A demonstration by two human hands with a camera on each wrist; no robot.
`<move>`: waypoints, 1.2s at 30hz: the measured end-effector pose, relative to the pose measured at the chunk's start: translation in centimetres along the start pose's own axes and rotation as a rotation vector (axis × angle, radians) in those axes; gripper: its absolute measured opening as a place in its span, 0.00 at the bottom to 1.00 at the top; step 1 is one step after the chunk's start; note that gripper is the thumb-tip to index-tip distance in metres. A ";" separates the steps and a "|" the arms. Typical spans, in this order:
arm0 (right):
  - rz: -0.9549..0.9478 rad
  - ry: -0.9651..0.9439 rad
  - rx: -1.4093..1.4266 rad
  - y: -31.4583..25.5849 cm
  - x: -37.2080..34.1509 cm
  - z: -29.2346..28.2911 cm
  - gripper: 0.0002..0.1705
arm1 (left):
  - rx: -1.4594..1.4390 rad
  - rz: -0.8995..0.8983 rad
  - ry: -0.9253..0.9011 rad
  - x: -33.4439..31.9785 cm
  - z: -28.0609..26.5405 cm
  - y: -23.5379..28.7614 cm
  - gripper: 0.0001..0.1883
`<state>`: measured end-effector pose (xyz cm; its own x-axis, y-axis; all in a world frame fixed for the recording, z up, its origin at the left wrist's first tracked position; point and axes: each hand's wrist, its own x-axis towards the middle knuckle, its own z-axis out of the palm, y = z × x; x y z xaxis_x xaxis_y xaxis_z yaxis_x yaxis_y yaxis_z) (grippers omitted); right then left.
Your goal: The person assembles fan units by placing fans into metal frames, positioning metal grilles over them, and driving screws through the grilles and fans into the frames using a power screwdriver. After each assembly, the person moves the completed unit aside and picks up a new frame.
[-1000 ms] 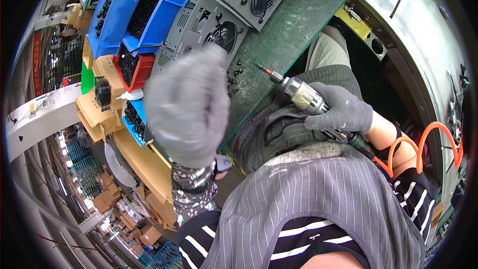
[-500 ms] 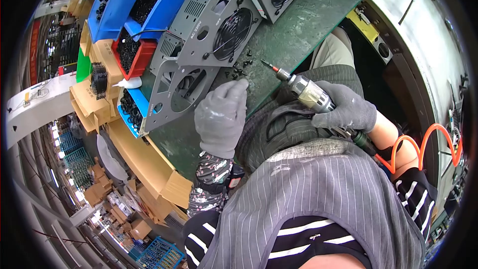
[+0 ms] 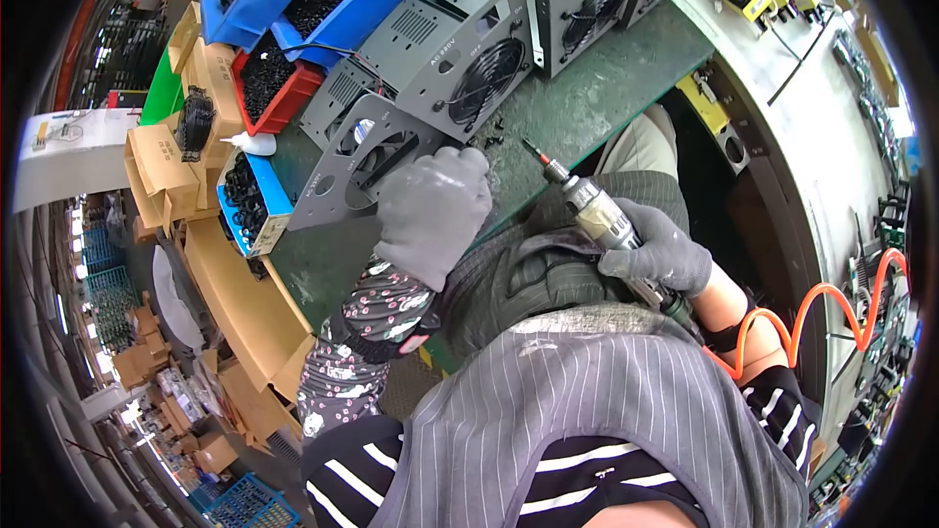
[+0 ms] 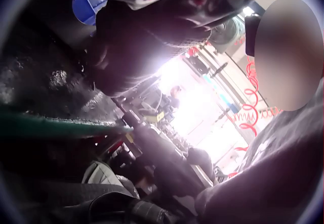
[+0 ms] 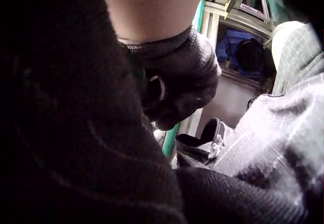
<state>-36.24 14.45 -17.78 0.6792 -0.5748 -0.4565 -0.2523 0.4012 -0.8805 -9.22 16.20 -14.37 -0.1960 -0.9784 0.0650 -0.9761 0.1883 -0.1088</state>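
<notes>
My gloved left hand [image 3: 430, 205] is over the green bench top [image 3: 626, 73], knuckles up, beside a small group of black screws [image 3: 495, 127]. Its fingertips are hidden, so I cannot tell whether it pinches one. Just left of it a grey metal panel [image 3: 323, 181] with a round cutout leans at the bench's near end. Behind stands a grey housing [image 3: 445, 68] with a fan grille. In my gloved right hand [image 3: 665, 249] I grip a power screwdriver [image 3: 597, 210], its bit pointing up and left toward the bench edge. Both wrist views are dark; the left glove [image 4: 126, 57] shows as a shadow.
More grey fan housings [image 3: 587, 10] line the back of the bench. Blue bins [image 3: 357, 5] and a red bin [image 3: 303, 93] of small black parts stand at left, near a white bottle [image 3: 256, 144] and a blue box [image 3: 274, 191]. An orange coiled hose [image 3: 812, 298] trails from the screwdriver.
My left hand, blurred over the housings at first, has come down beside the screws and now partly covers the leaning panel. The right hand keeps its grip on the screwdriver. The view has shifted slightly.
</notes>
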 end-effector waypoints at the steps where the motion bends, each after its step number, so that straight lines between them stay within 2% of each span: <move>1: -0.005 -0.002 0.002 0.1 0.0 -0.2 0.39 | -0.070 -0.072 0.014 -0.3 0.0 -0.1 0.04; 6: 0.007 -0.019 -0.078 -0.7 0.5 -0.3 0.38 | -0.183 -0.104 0.118 -1.3 1.2 -0.5 0.04; 8: 0.027 -0.018 -0.097 -1.0 0.5 0.0 0.37 | -0.223 -0.042 0.267 -1.6 1.2 -1.0 0.04; 9: 0.024 -0.018 -0.077 -1.2 0.5 0.3 0.37 | -0.226 -0.050 0.271 -1.9 1.2 -1.0 0.04; 11: 0.023 -0.018 -0.067 -1.5 0.3 0.6 0.36 | -0.417 -0.126 0.462 -2.6 1.2 -1.1 0.06; 13: 0.025 -0.062 -0.032 -1.8 0.1 0.5 0.35 | -0.496 -0.195 0.434 -3.3 1.3 -0.5 0.06; 15: 0.002 -0.073 -0.041 -2.4 -0.2 0.8 0.36 | -0.722 -0.301 0.524 -4.0 1.7 -0.3 0.05; 16: -0.022 -0.099 -0.002 -3.1 -0.4 1.1 0.37 | -0.726 -0.301 0.530 -4.2 1.8 -0.1 0.05; 18: -0.047 -0.158 0.101 -4.2 -0.7 1.9 0.38 | -1.259 -0.556 0.447 -4.7 1.9 0.1 0.09; 19: -0.048 -0.159 0.092 -4.7 -0.8 2.1 0.38 | -1.262 -0.557 0.456 -4.9 1.6 -0.1 0.09; 21: 0.069 -0.322 0.142 -5.8 -1.0 2.4 0.39 | -1.861 -0.754 0.265 -5.5 0.7 -0.7 0.12; 22: 0.101 -0.338 0.131 -6.4 -1.1 2.8 0.40 | -2.028 -0.740 0.247 -5.9 0.9 -0.9 0.13; 23: 0.091 -0.359 0.193 -7.1 -1.1 3.6 0.40 | -2.030 -0.742 0.262 -6.2 1.1 -1.0 0.13; 25: 0.070 -0.419 0.211 -7.1 -0.7 4.3 0.41 | -2.444 -0.659 0.231 -6.7 1.6 -1.2 0.14; 32: 0.029 -0.431 0.136 -5.8 -0.2 4.7 0.40 | -2.562 -0.621 0.222 -7.7 2.1 -1.1 0.15; 36: 0.019 -0.427 0.093 -5.9 -0.4 4.5 0.38 | -2.402 -0.662 0.205 -7.4 1.8 -0.8 0.14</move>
<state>-31.97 15.51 -11.81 0.9040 -0.2284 -0.3615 -0.2173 0.4827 -0.8484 -6.84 23.16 -16.54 0.1626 -0.9344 -0.3169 0.7090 -0.1127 0.6961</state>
